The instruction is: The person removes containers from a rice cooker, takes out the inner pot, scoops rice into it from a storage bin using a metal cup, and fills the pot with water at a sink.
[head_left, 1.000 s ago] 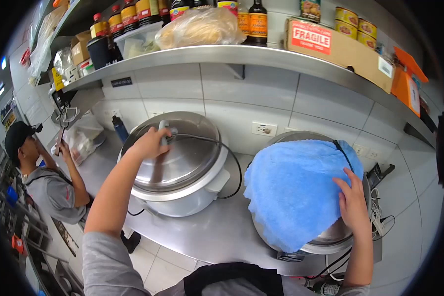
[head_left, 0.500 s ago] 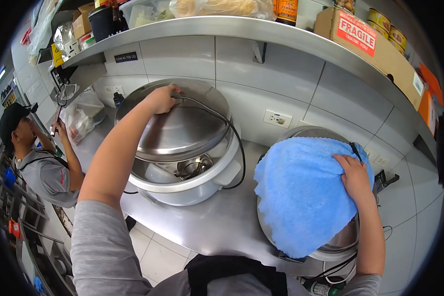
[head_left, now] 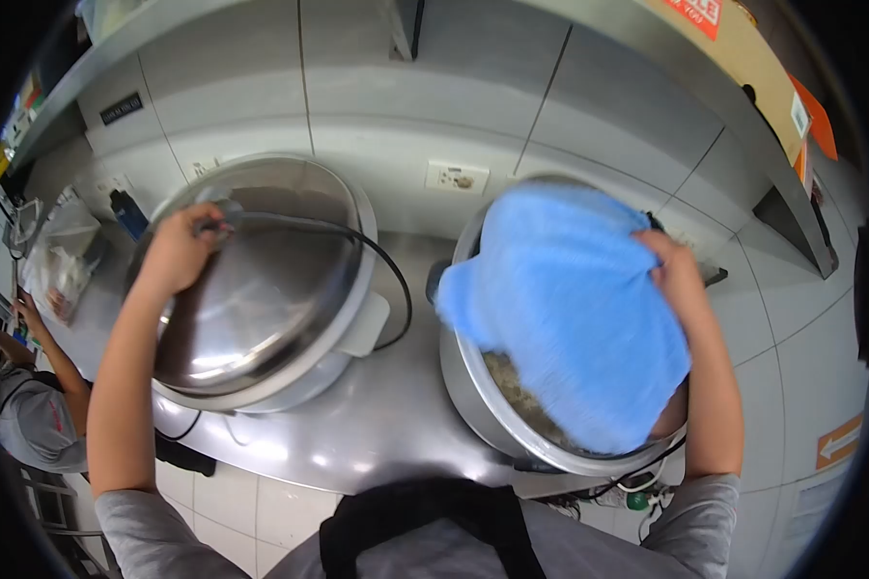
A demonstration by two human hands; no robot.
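Note:
My left hand [head_left: 185,241] is closed on the knob of a domed steel lid [head_left: 270,309]. That lid rests over the wide white-rimmed cooker [head_left: 372,323] on the left, and a black cord [head_left: 407,299] runs across it. On the right, my right hand [head_left: 671,265] grips a fluffy blue towel [head_left: 570,309] near its upper right edge. The towel hangs blurred over a large metal pot [head_left: 468,372]. Below the towel's lower left edge, pale brownish contents [head_left: 514,381] show in the pot. Whether a lid is under the towel is hidden.
A steel counter [head_left: 396,405] carries both vessels. A wall socket [head_left: 457,178] sits behind them, and a steel shelf [head_left: 637,43] overhangs with a cardboard box [head_left: 758,58]. Plastic bags [head_left: 68,256] lie at left, near another person [head_left: 39,415]. Cables [head_left: 637,478] hang at lower right.
The left lid has come down from its tilt, covering the metal ware seen inside before. The towel has shifted, uncovering the right pot's contents. My view has turned right and down.

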